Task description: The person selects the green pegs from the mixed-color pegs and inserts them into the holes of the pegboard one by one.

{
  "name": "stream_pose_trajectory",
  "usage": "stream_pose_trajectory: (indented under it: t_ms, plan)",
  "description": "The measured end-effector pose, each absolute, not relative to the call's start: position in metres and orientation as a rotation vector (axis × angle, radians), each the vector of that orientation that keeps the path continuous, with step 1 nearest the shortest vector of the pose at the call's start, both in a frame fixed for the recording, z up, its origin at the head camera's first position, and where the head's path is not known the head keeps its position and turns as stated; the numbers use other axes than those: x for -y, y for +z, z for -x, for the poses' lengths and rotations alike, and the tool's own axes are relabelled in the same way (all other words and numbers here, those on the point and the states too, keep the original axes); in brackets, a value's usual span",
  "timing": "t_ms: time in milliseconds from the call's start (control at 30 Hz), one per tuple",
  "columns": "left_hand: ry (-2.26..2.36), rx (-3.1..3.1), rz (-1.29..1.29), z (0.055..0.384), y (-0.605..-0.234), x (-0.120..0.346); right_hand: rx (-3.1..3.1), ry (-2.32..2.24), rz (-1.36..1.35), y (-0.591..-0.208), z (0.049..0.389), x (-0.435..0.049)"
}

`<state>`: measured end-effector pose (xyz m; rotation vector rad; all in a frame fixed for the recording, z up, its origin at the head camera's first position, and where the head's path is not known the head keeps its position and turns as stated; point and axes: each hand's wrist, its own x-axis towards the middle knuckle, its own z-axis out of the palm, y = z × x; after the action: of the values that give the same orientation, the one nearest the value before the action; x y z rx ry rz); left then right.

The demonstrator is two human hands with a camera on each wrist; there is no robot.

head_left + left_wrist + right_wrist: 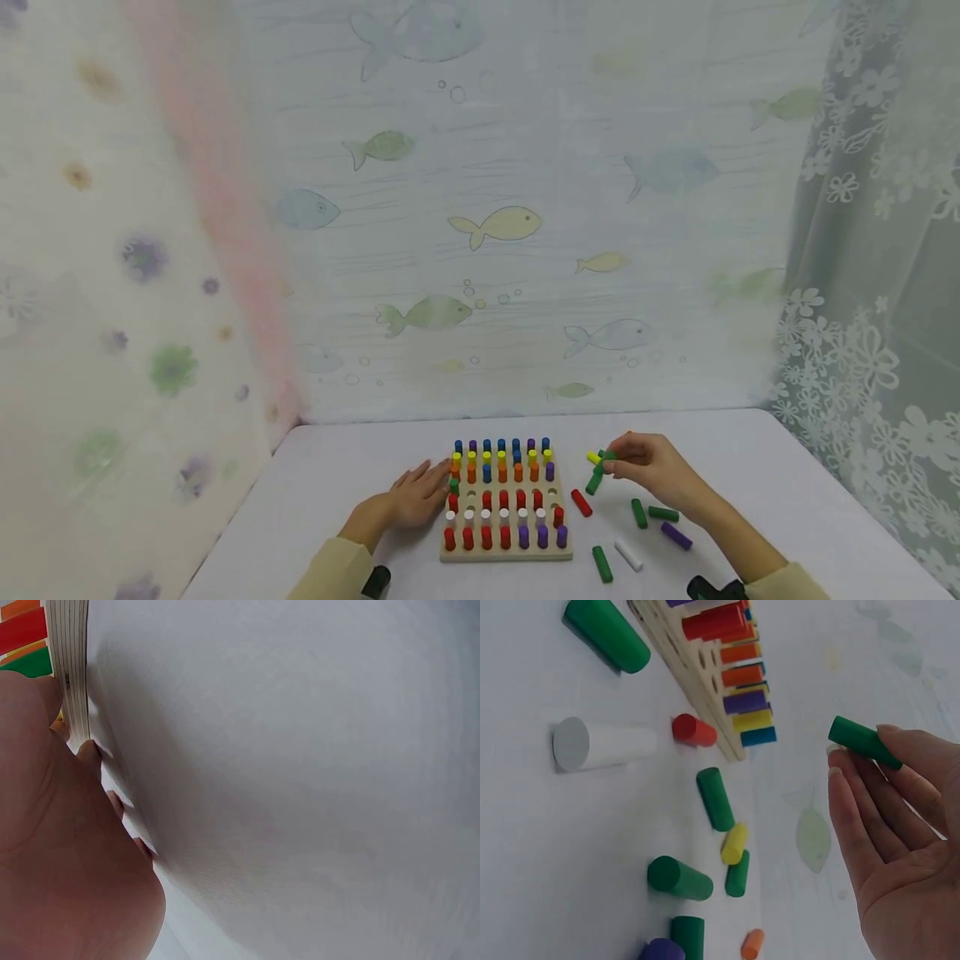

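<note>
A wooden pegboard [507, 557] carries rows of coloured pegs, with open holes around its middle rows. My left hand [420, 497] lies to its left, fingers extended and fingertips at the board's side edge; the left wrist view shows that hand [67, 847] against the layered wooden edge [69, 667]. Right of the board, my right hand [663, 473] is raised over the loose pegs. It pinches a green peg [864, 741] between thumb and fingers. One green peg [454, 487] stands at the board's left side.
Loose pegs lie right of the board: a red one [581, 502], a white one [628, 556], a purple one [676, 536], a yellow one [734, 843], an orange one [753, 943] and several green ones [602, 564]. A fish-patterned curtain [525, 367] hangs behind the white table [337, 450].
</note>
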<state>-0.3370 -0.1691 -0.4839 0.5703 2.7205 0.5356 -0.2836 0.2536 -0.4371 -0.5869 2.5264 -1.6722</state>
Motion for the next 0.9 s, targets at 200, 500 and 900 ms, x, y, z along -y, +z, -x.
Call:
stream_pose_trajectory:
  t_ms: [200, 500, 900]
  plan:
    - [0.535, -2.711, -0.574, 0.335, -0.484, 0.17, -2.516, -1.681, 0.604, -0.439, 0.285, -0.245]
    - [0.526, -2.711, -0.564, 0.337, -0.485, 0.171, -2.559, -1.635, 0.63, -0.437, 0.287, -0.229]
    - [0.535, -2.717, -0.564, 0.336, -0.483, 0.17, -2.571, -1.623, 0.649, -0.434, 0.287, -0.207]
